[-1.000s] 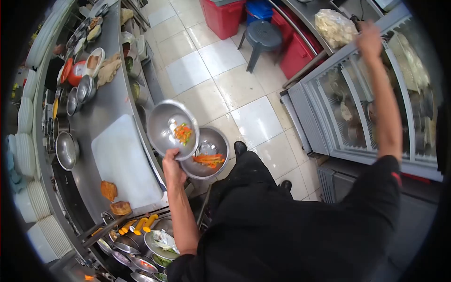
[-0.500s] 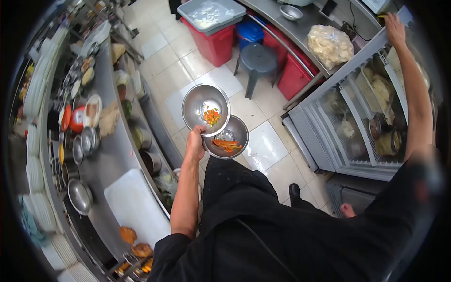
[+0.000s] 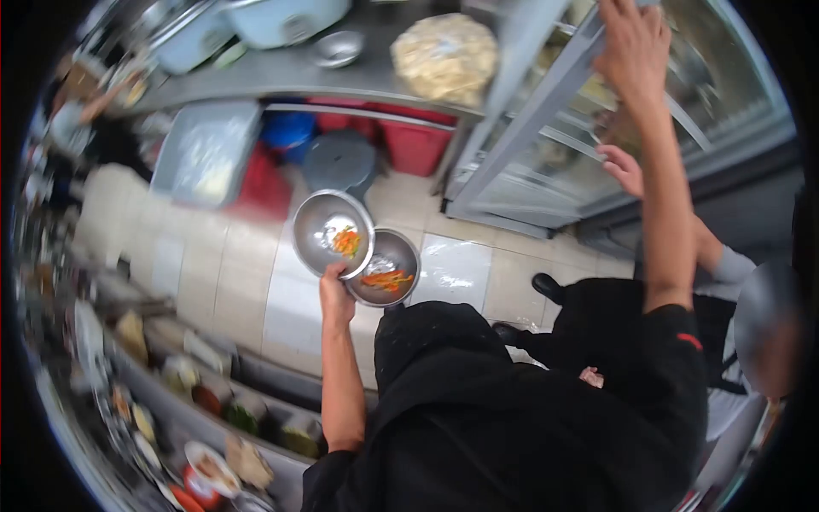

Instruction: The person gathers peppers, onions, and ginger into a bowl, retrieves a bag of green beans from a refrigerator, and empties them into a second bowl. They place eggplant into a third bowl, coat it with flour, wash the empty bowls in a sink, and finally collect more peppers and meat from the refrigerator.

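Observation:
My left hand (image 3: 337,294) grips two metal bowls by their touching rims. The upper bowl (image 3: 311,235) holds small diced orange and green pieces. Below and right of it, the second bowl (image 3: 401,256) holds orange-red strips that look like cut vegetables. My right hand (image 3: 633,55) is raised at the upper right, its fingers curled at the top of the grey-framed fridge door (image 3: 533,141); the fingertips are partly cut off by the view. Food and containers show blurred behind the glass.
A co-worker's hand (image 3: 623,171) reaches toward the fridge, close to my right forearm. A grey stool (image 3: 339,162) stands near a grey tub (image 3: 175,162) on a red bin. On the steel counter (image 3: 367,81) lie a filled plastic bag (image 3: 445,60) and a metal bowl (image 3: 338,49).
My view has turned right toward the fridge. A fridge door frame now stands angled beside my right hand. A co-worker has come into view at the right. Both bowls remain in my left hand.

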The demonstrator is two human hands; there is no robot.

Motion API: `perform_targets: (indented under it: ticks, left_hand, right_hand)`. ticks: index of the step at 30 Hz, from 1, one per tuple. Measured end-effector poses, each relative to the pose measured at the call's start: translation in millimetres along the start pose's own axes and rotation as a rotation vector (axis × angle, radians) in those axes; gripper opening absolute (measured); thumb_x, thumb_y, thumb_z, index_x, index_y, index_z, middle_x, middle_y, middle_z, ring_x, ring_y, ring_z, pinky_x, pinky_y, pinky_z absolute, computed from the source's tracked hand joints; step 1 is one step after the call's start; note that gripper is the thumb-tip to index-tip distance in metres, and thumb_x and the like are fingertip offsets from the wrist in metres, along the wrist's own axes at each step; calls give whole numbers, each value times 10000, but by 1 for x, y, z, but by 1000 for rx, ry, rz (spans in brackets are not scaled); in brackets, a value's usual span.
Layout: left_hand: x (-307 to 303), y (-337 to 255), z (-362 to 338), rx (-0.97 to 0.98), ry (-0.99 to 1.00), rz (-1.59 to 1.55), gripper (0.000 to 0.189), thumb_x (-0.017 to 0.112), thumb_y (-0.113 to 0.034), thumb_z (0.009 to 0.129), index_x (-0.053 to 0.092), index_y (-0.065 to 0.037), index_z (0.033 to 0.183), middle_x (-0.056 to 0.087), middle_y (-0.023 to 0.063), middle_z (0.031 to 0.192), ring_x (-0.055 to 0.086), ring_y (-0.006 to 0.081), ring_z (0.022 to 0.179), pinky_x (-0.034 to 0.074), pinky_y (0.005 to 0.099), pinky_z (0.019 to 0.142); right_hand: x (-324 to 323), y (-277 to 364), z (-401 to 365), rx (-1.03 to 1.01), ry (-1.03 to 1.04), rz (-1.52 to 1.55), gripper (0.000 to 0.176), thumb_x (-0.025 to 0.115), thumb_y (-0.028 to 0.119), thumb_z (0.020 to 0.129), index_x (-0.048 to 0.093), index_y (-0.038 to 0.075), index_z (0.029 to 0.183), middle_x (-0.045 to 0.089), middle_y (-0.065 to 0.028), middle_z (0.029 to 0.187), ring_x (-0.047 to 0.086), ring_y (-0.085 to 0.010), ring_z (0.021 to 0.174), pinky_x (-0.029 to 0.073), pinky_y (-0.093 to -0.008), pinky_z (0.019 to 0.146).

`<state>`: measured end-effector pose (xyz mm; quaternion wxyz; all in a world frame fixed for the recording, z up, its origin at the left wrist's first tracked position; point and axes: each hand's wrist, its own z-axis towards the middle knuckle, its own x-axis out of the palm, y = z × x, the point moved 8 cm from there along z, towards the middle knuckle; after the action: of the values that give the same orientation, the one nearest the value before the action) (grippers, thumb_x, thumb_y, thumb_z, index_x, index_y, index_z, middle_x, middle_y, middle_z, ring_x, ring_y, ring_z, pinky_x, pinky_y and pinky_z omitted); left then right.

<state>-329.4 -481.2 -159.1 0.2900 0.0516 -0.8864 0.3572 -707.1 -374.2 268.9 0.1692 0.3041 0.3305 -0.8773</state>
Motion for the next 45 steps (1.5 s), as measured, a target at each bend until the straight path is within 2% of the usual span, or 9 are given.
perform_targets:
  ticks: [1,3,14,25,28,36,42,44,45]
  left_hand:
    - [17,-4,7,-49,36,30,325,476,-160,786,533,90,986,587,140,992,565,219,910,428,332,833]
    - [37,-4,30,-104,66,80,332,466,-156,792,525,98,997,586,146,999,565,221,910,425,331,838]
    - [162,47,90,-338,304,444,358,436,-174,817,481,73,1073,572,172,1038,573,256,941,450,378,849]
    - [210,111,92,-540,487,654,300,457,-177,807,525,54,986,568,158,1010,552,245,920,415,372,859]
    - [220,141,103,-532,497,719,290,463,-176,803,528,50,972,567,156,996,549,245,917,412,373,858]
    - [245,220,131,-584,437,799,226,478,-155,777,567,23,883,599,140,908,581,238,838,457,344,786]
    - [262,299,164,-561,411,1047,257,498,-201,779,611,27,809,569,64,694,467,126,559,340,276,486]
    - [261,328,181,-630,393,1096,273,480,-145,792,532,54,972,583,141,1003,552,230,933,384,347,904]
    - [263,340,186,-637,373,1125,273,480,-145,792,532,54,972,583,141,1003,552,230,933,384,347,904]
  right_hand:
    - [-51,11,-20,66,25,163,463,635,39,537,561,47,994,480,-151,1149,387,-362,1127,282,-426,1003]
    - [-74,22,-51,-73,-289,216,249,660,253,660,552,88,813,524,-48,1085,451,-272,1019,374,-399,841]
    - [-119,-38,-176,349,-556,-56,397,697,77,521,304,135,514,380,-40,765,387,-194,712,283,-300,632]
    - [-142,-71,-265,731,-866,123,407,735,88,624,397,116,848,480,-113,984,418,-260,1064,328,-389,964]
    - [-110,-24,-260,482,-881,152,372,666,88,645,439,192,920,455,-100,1127,421,-348,1116,359,-448,961]
    - [311,-59,-379,1449,-41,576,334,517,-39,672,531,-19,1005,541,-201,1044,478,-369,1018,369,-411,901]
    - [545,-114,-338,919,263,694,566,621,13,595,473,-44,1138,440,-256,1216,409,-399,1127,336,-423,968]
    - [593,-129,-325,638,348,419,492,589,136,691,502,22,1161,445,-194,1272,410,-350,1177,337,-409,991]
    - [639,-135,-326,680,420,479,440,524,225,751,519,65,1161,462,-151,1275,418,-312,1188,339,-411,994]
